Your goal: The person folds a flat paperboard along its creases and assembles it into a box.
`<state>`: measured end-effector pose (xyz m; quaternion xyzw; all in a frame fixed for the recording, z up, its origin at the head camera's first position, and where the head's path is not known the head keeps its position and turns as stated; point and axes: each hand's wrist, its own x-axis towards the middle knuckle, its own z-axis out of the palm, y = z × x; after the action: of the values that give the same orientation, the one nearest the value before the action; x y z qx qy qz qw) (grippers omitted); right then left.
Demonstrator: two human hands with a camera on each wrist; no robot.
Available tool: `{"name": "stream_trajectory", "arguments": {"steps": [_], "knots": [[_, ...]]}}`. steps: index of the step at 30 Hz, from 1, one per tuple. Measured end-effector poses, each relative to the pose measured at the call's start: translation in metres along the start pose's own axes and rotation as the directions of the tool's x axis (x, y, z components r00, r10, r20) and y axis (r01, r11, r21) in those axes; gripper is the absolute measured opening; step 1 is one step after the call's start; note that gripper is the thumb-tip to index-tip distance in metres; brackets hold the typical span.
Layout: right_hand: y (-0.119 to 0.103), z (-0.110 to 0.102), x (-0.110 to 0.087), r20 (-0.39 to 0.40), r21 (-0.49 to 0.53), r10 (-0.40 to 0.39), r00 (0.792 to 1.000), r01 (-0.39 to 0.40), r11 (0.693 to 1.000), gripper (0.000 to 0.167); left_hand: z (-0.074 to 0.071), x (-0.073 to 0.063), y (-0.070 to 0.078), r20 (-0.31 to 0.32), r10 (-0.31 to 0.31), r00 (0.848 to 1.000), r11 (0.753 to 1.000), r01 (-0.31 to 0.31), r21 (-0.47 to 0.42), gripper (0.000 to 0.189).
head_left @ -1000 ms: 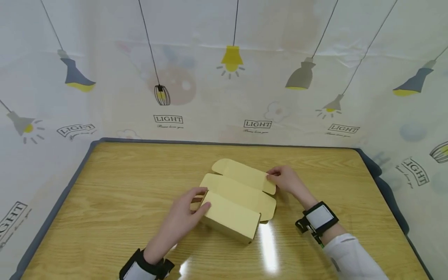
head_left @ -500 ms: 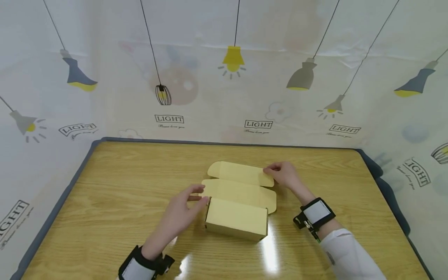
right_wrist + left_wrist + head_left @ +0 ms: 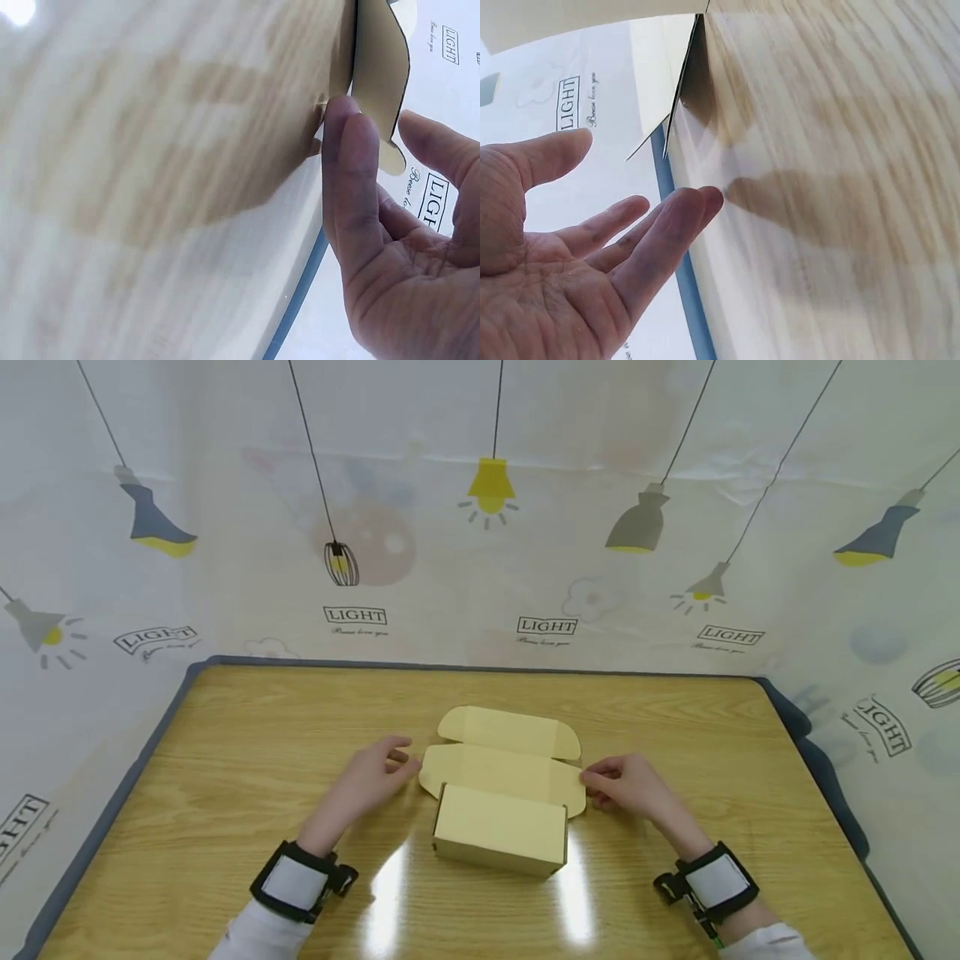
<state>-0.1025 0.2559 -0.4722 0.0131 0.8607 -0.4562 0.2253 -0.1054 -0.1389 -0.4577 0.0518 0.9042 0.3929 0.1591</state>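
Observation:
A small pale-yellow cardboard box (image 3: 498, 831) sits on the table, its lid panel (image 3: 498, 772) folded back away from me, side flaps spread. Beyond that panel lies the tuck flap (image 3: 510, 732) with rounded ends. My left hand (image 3: 375, 772) hovers just left of the lid's left side flap, holding nothing; the left wrist view shows its fingers (image 3: 664, 232) loosely extended below the cardboard edge. At the opposite end, my right hand (image 3: 626, 785) has its fingertips right at the right side flap (image 3: 379, 67), thumb on one side and fairly straight fingers on the other.
The wood-grain table (image 3: 285, 727) has a dark blue-grey border at its back and sides. A white cloth (image 3: 435, 560) printed with lamps stands behind it. Both wrists wear black bands with white patches (image 3: 716, 881).
The box has turned to lie nearly straight before me. My right hand has left the tuck flap and come nearer, to the side flap; my left hand has drawn away leftward from the box.

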Motion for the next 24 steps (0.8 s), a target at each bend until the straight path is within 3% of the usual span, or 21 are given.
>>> {"name": "stream_trajectory", "arguments": {"steps": [3,8,16,24], "knots": [[0.001,0.004,-0.003,0.021,0.027,0.005,1.0,-0.006,1.0,0.043,0.006,0.007,0.001,0.03,0.007,1.0,1.0,-0.007,0.003,0.057],[-0.002,0.009,-0.002,0.045,0.063,-0.007,0.999,0.004,0.998,0.042,0.017,0.017,0.007,0.019,0.003,1.0,1.0,-0.003,0.005,0.056],[-0.008,0.018,0.007,0.061,0.112,-0.027,0.998,0.02,0.994,0.036,0.031,0.021,0.005,-0.069,-0.006,0.998,0.999,0.003,-0.048,0.045],[-0.015,0.021,0.003,-0.003,0.2,-0.028,1.0,0.028,0.979,0.039,0.029,0.018,0.005,-0.124,-0.044,0.991,0.985,0.023,-0.169,0.043]]}}
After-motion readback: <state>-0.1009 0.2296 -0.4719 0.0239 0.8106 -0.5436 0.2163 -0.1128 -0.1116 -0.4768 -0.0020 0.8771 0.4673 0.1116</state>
